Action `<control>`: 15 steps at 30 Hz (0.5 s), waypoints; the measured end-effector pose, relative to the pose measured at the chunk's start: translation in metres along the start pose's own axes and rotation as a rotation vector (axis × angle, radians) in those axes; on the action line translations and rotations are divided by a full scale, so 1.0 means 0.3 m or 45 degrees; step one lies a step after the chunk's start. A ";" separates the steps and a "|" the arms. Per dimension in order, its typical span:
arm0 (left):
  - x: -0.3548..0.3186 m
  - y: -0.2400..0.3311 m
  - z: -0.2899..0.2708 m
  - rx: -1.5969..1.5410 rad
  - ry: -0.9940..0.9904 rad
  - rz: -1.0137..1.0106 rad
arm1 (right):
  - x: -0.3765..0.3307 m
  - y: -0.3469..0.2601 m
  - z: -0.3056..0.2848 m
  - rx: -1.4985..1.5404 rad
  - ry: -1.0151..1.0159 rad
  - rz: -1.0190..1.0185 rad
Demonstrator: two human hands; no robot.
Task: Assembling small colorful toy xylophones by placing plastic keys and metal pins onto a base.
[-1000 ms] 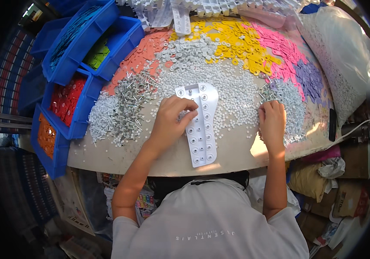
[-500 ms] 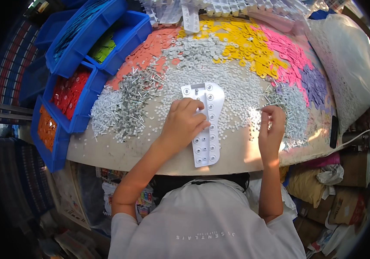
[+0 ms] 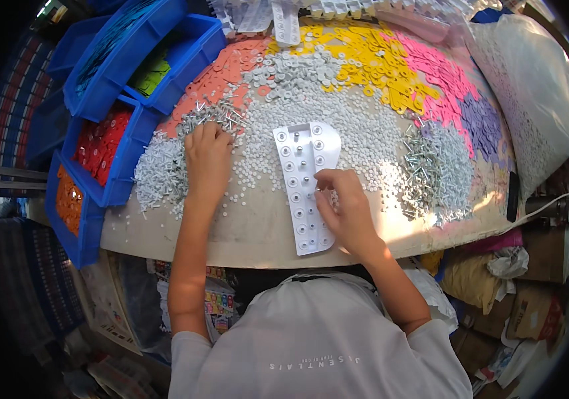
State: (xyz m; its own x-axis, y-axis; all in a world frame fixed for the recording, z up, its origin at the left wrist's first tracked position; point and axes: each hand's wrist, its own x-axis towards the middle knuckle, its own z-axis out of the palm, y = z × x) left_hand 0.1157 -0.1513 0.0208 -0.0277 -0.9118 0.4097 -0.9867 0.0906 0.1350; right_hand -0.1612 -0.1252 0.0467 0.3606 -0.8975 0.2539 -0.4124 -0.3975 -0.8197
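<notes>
At our curved beige tabletop, translucent bag at two o'clock, we have left hand in slim metal pins at ten, right hand apart over the studded white tray mid-dial, grips unclear.

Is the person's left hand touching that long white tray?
Apart. The head view shows the left hand well left of the white tray, with small white discs scattered across the gap.
</notes>
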 end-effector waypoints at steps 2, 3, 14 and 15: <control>0.003 0.005 -0.012 -0.050 0.004 -0.007 | -0.001 0.006 0.011 -0.059 -0.056 0.030; 0.002 0.008 -0.018 -0.099 0.007 -0.014 | 0.000 0.006 0.011 -0.062 -0.055 0.030; -0.078 0.235 -0.130 -0.910 -0.022 -0.170 | 0.019 0.088 -0.152 -0.697 0.272 -0.090; -0.103 0.255 -0.122 -1.059 -0.116 -0.215 | 0.026 0.109 -0.195 -0.805 0.331 -0.029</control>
State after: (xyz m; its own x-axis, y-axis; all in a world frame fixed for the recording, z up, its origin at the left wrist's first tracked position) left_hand 0.0469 -0.1015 0.0516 0.0609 -0.9650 0.2551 -0.5414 0.1828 0.8207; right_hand -0.2209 -0.1564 0.0519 0.1947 -0.8729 0.4474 -0.8449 -0.3809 -0.3755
